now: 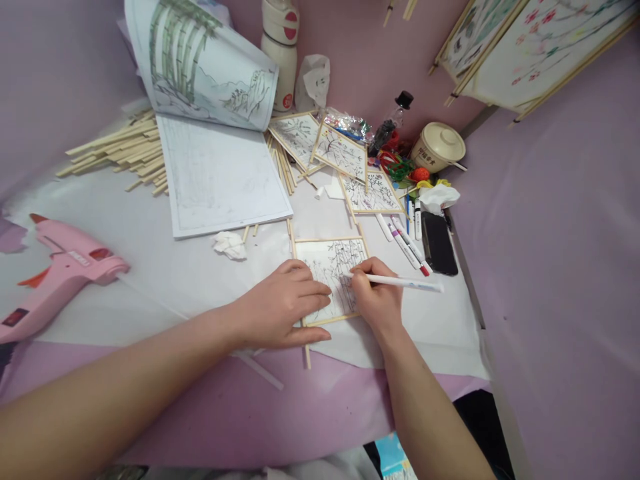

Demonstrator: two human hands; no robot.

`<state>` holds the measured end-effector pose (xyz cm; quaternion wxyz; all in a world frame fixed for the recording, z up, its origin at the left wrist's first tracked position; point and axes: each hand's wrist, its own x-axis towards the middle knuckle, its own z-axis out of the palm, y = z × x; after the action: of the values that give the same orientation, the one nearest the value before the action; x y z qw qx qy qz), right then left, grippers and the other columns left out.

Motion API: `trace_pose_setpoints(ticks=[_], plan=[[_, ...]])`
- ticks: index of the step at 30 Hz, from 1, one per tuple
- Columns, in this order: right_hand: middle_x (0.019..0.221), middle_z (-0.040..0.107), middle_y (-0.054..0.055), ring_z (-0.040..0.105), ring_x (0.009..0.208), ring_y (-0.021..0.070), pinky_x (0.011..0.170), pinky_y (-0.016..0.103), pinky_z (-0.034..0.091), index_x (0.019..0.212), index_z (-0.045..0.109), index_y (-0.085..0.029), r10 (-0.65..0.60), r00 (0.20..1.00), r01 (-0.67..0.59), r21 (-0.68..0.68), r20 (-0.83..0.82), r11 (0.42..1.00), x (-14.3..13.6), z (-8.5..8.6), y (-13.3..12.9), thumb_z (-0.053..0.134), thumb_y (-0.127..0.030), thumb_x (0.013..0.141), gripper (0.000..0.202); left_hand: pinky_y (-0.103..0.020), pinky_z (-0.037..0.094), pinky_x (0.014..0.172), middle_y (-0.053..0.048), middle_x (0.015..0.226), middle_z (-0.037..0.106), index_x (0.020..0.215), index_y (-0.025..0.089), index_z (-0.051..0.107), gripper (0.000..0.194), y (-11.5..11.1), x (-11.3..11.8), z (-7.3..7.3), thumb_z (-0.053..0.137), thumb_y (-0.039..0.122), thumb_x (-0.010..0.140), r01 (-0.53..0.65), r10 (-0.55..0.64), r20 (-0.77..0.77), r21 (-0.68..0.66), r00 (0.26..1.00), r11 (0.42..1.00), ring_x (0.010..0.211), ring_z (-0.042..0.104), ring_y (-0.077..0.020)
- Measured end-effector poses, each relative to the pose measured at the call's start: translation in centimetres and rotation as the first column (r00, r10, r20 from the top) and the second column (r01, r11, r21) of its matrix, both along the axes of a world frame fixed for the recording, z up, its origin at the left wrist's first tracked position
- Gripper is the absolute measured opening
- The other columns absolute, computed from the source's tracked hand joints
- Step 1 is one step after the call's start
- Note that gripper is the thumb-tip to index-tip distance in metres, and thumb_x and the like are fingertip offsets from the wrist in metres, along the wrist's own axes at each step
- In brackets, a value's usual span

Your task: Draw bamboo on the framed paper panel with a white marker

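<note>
A small white panel (320, 256) framed with thin wooden sticks lies on the white table cover, with dark bamboo-like lines drawn on it. My left hand (287, 305) rests flat on its left side, fingers apart, holding nothing. My right hand (377, 293) is closed around a white pen (415, 283), whose tip is at the drawing on the right half of the panel. Part of the panel's lower right edge is hidden behind my right hand. Beyond it lie other framed drawings (373, 192).
An open picture book (225, 177) and wooden sticks (125, 153) lie at the back left. A pink glue gun (70, 267) is far left. Markers (407, 245), a black phone (439, 243), a lidded cup (437, 148) and a small bottle (393, 125) stand or lie right.
</note>
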<state>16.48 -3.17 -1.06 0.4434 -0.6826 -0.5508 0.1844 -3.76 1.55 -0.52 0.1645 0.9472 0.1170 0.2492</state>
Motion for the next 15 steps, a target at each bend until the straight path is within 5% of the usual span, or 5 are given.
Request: trace_pose_setpoints(ticks=[6, 10, 15], plan=[[0.085, 0.066, 0.004, 0.062, 0.076, 0.0171, 0.071, 0.033, 0.050, 0.096, 0.063, -0.020, -0.121, 0.989, 0.139, 0.280, -0.079, 0.950, 0.8, 1.0, 0.1, 0.053, -0.029, 0.088, 0.016, -0.028, 0.049, 0.066, -0.005, 0.080, 0.062, 0.103, 0.019, 0.060, 0.023, -0.3, -0.4, 0.0, 0.054, 0.005, 0.087, -0.312, 0.294, 0.429, -0.031, 0.854, 0.950, 0.073, 0.057, -0.0153], [0.087, 0.067, 0.004, 0.061, 0.070, 0.0145, 0.072, 0.033, 0.051, 0.109, 0.062, -0.021, -0.119, 0.989, 0.136, 0.240, -0.085, 0.961, 1.9, 1.0, 0.8, 0.049, -0.034, 0.093, 0.025, -0.027, 0.048, 0.058, -0.002, 0.071, 0.058, 0.091, 0.020, 0.059, 0.018, -0.5, -0.4, -0.1, 0.054, 0.004, 0.085, -0.350, 0.346, 0.472, -0.082, 0.811, 0.933, 0.065, 0.056, -0.0138], [0.073, 0.064, -0.001, 0.058, 0.063, 0.0128, 0.068, 0.029, 0.048, 0.102, 0.061, -0.020, -0.112, 0.990, 0.124, 0.147, -0.082, 0.981, 2.7, 0.9, 1.0, 0.053, -0.030, 0.090, 0.018, -0.028, 0.051, 0.064, -0.003, 0.078, 0.066, 0.090, 0.021, 0.062, 0.010, -0.6, -0.4, 0.2, 0.061, 0.012, 0.087, -0.381, 0.391, 0.467, -0.119, 0.794, 0.917, 0.072, 0.062, -0.0149]])
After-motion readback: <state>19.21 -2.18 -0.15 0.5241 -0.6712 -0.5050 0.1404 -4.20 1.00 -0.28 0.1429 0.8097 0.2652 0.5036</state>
